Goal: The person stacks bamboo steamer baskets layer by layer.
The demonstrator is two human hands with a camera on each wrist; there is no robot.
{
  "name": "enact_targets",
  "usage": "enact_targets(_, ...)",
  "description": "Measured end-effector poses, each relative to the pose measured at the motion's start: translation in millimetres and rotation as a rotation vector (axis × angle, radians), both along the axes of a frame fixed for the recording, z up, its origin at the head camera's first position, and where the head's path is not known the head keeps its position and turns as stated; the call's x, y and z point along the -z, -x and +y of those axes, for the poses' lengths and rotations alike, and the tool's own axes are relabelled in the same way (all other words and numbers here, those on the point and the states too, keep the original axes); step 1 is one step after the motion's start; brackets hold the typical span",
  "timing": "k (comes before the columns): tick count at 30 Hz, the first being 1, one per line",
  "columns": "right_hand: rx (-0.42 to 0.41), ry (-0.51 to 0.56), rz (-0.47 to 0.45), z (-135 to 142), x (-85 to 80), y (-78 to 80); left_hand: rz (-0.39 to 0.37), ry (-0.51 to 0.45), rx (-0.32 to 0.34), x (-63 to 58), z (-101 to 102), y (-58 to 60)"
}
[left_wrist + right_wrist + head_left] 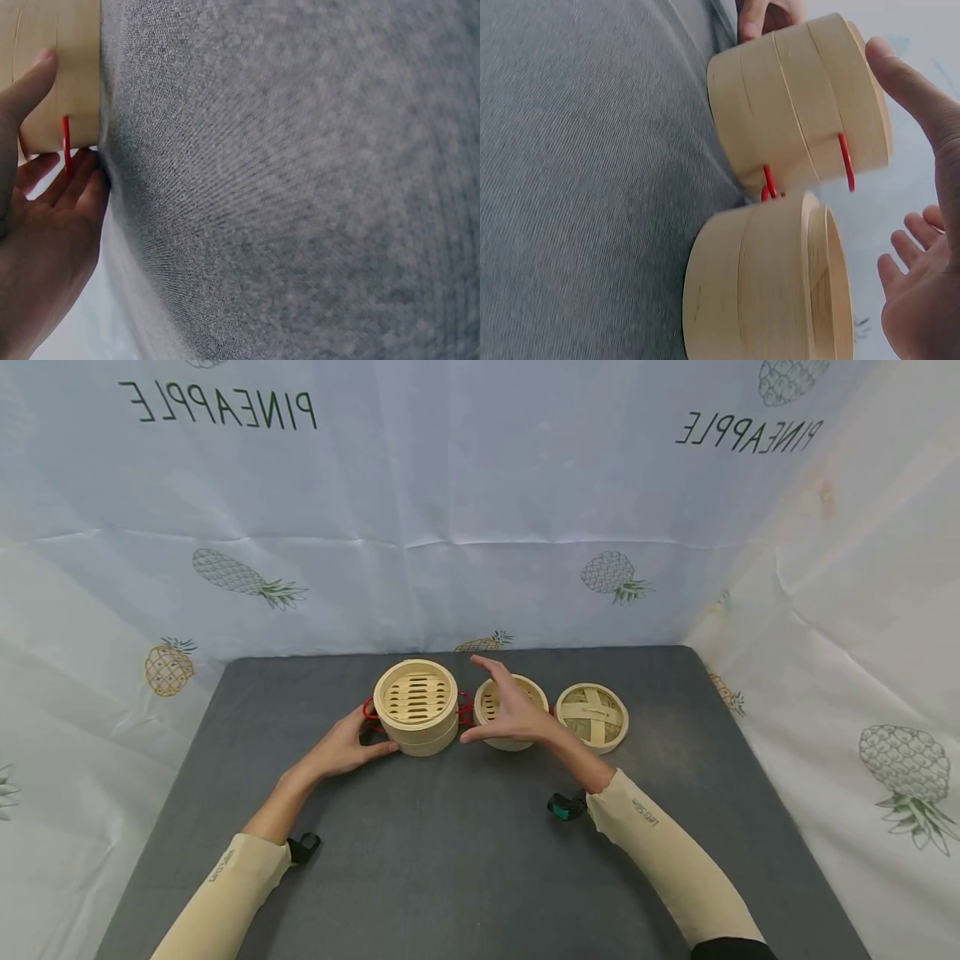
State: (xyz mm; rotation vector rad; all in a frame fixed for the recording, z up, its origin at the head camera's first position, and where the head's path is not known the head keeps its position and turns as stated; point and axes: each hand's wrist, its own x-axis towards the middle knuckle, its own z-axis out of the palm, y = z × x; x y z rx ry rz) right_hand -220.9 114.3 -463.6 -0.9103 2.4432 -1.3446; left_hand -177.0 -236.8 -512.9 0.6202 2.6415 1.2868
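A stack of two bamboo steamer baskets [417,733] with a slotted top and red side handles stands at the table's back. My left hand [347,745] holds its lower left side, thumb on the front wall and fingers by the red handle [67,142]. My right hand [517,714], thumb and fingers spread wide, hovers over a single bamboo steamer basket [534,692] and partly hides it. From the right wrist view, that hand is apart from both the stack [795,97] and the single basket [742,292].
A round woven bamboo lid [611,720] lies right of the single basket. The dark grey table [450,860] meets a pineapple-print curtain [420,593] at the back. Black straps [566,807] with devices sit at both wrists.
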Motion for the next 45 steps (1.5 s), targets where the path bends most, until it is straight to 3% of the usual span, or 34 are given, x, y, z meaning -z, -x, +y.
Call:
enact_targets(17,0.087,-0.09,0.034,42.0,9.7,1.8,-0.005,-0.007,0.0,1.0,0.2,0.1)
enact_targets(32,0.076,-0.167,0.08,52.2,21.7,-1.2,-0.002,0.001,-0.002,-1.2,0.3,-0.4)
enact_targets(45,0.098,-0.165,0.068,62.5,32.2,0.7,-0.018,-0.006,-0.007,-0.4,1.1,-0.3)
